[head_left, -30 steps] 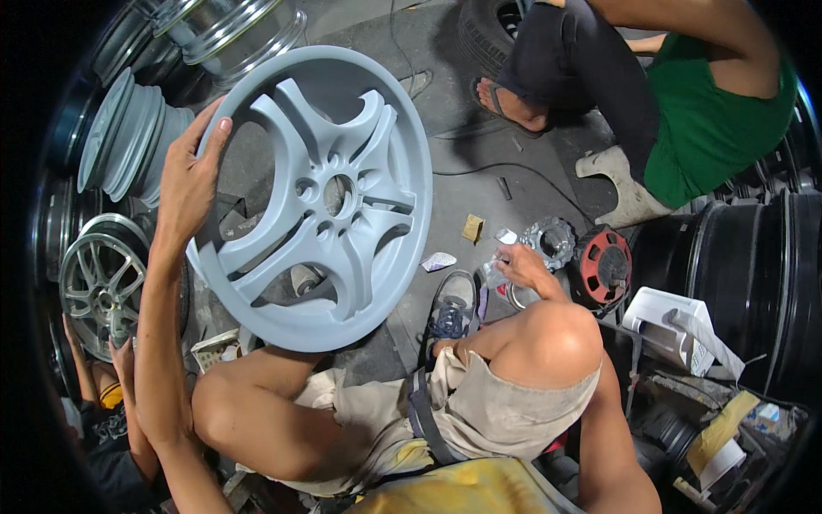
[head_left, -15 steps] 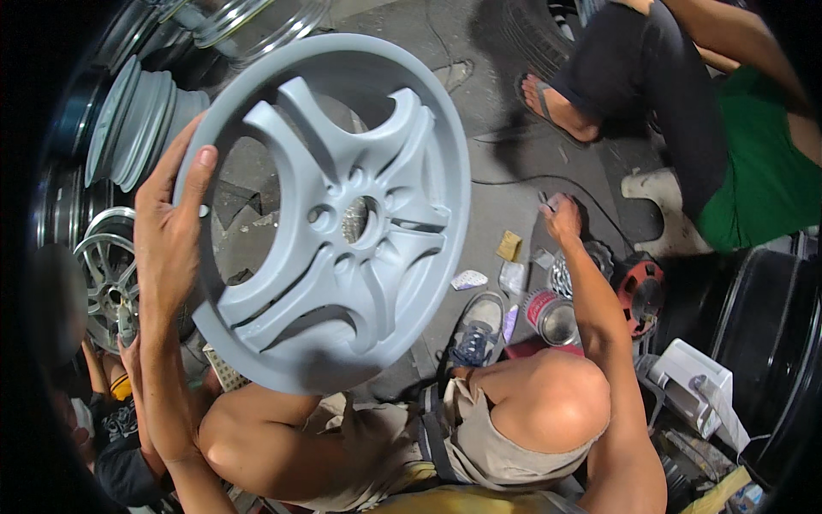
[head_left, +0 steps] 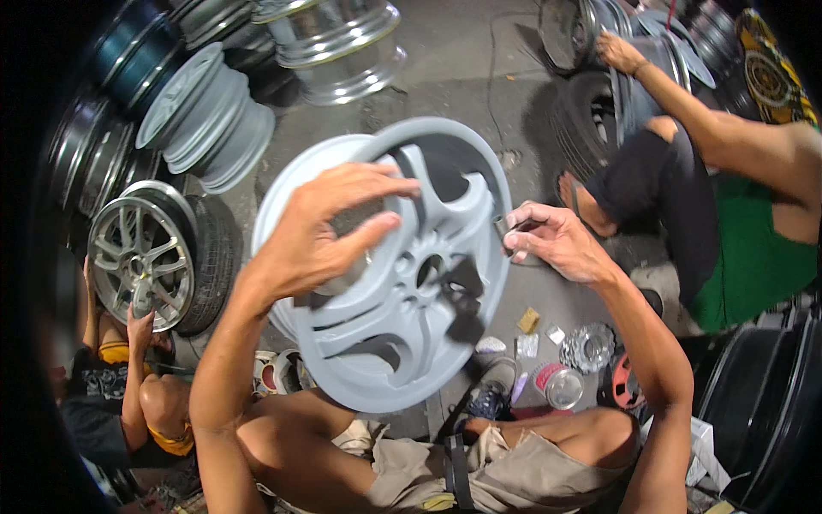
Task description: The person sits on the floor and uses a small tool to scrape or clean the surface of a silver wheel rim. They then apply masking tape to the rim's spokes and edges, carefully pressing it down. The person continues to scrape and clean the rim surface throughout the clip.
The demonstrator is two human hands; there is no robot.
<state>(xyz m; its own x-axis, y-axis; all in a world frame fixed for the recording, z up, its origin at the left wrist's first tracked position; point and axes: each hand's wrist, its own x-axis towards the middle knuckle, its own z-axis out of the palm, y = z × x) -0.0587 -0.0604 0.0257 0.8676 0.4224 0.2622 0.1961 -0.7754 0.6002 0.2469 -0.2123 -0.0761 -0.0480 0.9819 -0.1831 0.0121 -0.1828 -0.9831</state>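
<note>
A grey-coated alloy wheel rim [head_left: 417, 319] stands tilted in front of me above my lap, its spoked face toward me. My left hand [head_left: 330, 224] is over its left side, thumb and fingers apart; it does not grip the rim, and I cannot tell whether it touches. Next to the rim's right edge, my right hand [head_left: 552, 242] pinches a small dark grey piece [head_left: 502, 226], too small to tell its kind. Dark shadows fall across the spokes.
Several wheel rims [head_left: 205, 120] are stacked at the far left. A tyre with a silver rim [head_left: 141, 265] is near a person's hands. On the right sits a person in green [head_left: 753, 257]. A tin [head_left: 561, 385], glass ashtray [head_left: 588, 347] and yellow block [head_left: 528, 321] lie near my shoe.
My left hand has let go of the rim's left edge and moved over its face. My right hand has come up from the floor to the rim's right edge. The view has shifted.
</note>
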